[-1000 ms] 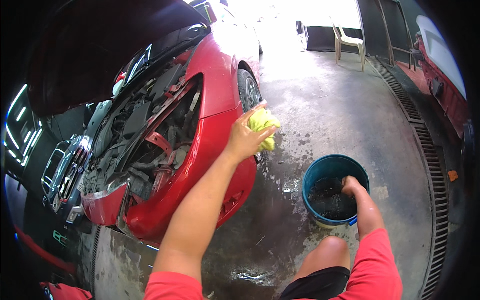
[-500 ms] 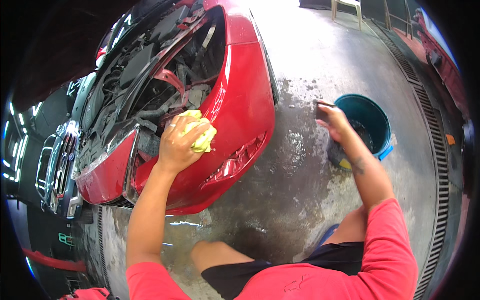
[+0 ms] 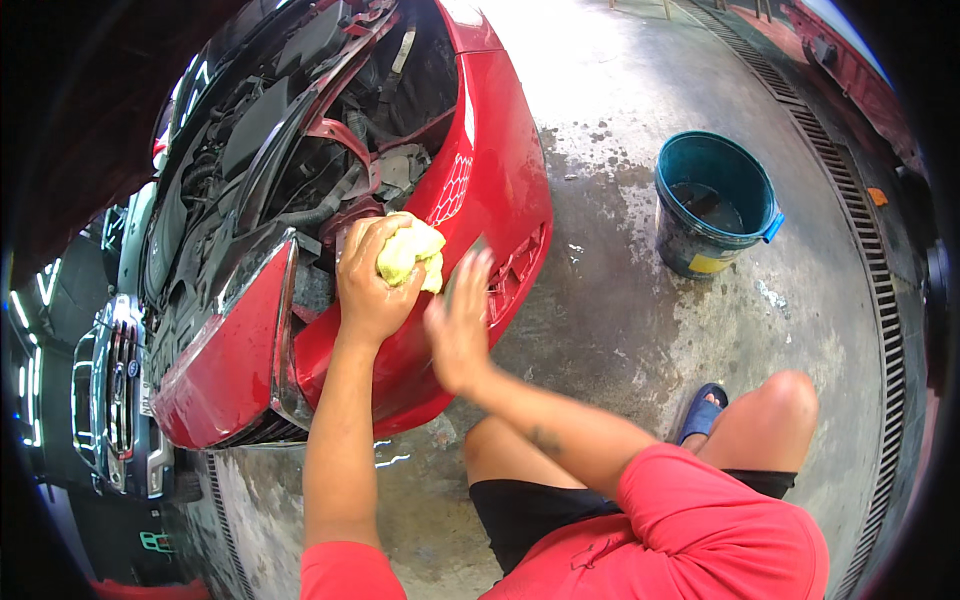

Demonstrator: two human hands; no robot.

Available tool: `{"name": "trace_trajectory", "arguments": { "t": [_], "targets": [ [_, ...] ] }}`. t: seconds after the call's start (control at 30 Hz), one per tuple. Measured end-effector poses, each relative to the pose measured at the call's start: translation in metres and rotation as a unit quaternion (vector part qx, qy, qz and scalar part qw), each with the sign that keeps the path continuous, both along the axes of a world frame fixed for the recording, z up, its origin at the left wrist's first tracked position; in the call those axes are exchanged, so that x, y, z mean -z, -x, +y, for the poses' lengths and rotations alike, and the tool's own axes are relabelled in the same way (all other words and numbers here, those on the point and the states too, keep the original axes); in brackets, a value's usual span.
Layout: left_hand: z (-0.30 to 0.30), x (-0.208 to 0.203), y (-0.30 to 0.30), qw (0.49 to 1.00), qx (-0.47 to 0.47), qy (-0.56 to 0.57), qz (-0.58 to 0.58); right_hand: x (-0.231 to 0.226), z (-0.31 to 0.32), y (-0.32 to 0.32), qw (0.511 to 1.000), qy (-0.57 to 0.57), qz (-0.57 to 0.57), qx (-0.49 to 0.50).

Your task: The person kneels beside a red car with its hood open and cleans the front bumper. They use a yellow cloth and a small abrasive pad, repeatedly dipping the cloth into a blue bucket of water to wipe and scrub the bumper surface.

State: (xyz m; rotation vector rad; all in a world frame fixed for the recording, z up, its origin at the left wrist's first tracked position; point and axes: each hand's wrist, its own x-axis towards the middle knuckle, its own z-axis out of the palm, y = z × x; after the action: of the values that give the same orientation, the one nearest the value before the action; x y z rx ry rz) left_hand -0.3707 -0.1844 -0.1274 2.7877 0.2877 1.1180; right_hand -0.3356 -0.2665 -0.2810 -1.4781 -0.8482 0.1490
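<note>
My left hand (image 3: 372, 282) is closed around a crumpled yellow cloth (image 3: 412, 250) at the upper edge of the red car bumper (image 3: 495, 150). Beside it, my right hand (image 3: 460, 320) is at the bumper's corner, near the slotted recess, smeared by motion. A thin edge of a dark grey flat pad (image 3: 480, 244) shows at its fingertips; most of the pad is hidden under the fingers. Wet streaks and bright reflections lie on the red paint around both hands.
A teal bucket (image 3: 715, 185) with dark water and a blue handle grip stands on the wet concrete floor (image 3: 600, 350) to the right. A slotted drain (image 3: 870, 250) runs beyond it. Left is the exposed engine bay (image 3: 260, 140); another car (image 3: 115, 390) stands farther left.
My right hand has come from beside the bucket across to the bumper, bringing the dark pad. My left hand stays on the bumper with the yellow cloth. The view has shifted somewhat.
</note>
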Motion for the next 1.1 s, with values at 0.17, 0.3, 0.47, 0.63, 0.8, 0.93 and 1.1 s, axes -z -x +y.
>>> {"name": "trace_trajectory", "arguments": {
  "t": [0.17, 0.3, 0.47, 0.63, 0.8, 0.93, 1.1],
  "targets": [
    [0.005, -0.001, 0.002, 0.999, 0.005, 0.046, -0.017, 0.000, -0.009, -0.011, 0.999, -0.004, -0.035, -0.027],
    [0.009, 0.003, 0.006, 0.995, 0.006, 0.091, -0.032, -0.031, 0.043, -0.136, 0.998, -0.056, -0.002, -0.004],
    [0.008, 0.006, 0.014, 0.980, 0.001, 0.194, -0.033, -0.009, -0.015, -0.002, 0.995, -0.062, -0.063, -0.036],
    [0.007, 0.000, 0.010, 0.983, -0.013, 0.180, -0.032, -0.043, 0.029, -0.092, 0.995, -0.045, -0.075, 0.053],
    [-0.001, -0.009, 0.016, 0.981, -0.048, 0.185, -0.015, -0.049, 0.033, -0.082, 0.993, -0.065, -0.083, 0.048],
    [0.008, 0.005, 0.007, 0.988, -0.035, 0.148, -0.010, -0.004, -0.010, -0.022, 0.994, -0.065, -0.067, -0.056],
    [0.005, 0.007, 0.010, 0.985, -0.066, 0.162, -0.006, -0.066, 0.060, -0.166, 0.998, -0.049, -0.021, 0.039]
  ]
}}
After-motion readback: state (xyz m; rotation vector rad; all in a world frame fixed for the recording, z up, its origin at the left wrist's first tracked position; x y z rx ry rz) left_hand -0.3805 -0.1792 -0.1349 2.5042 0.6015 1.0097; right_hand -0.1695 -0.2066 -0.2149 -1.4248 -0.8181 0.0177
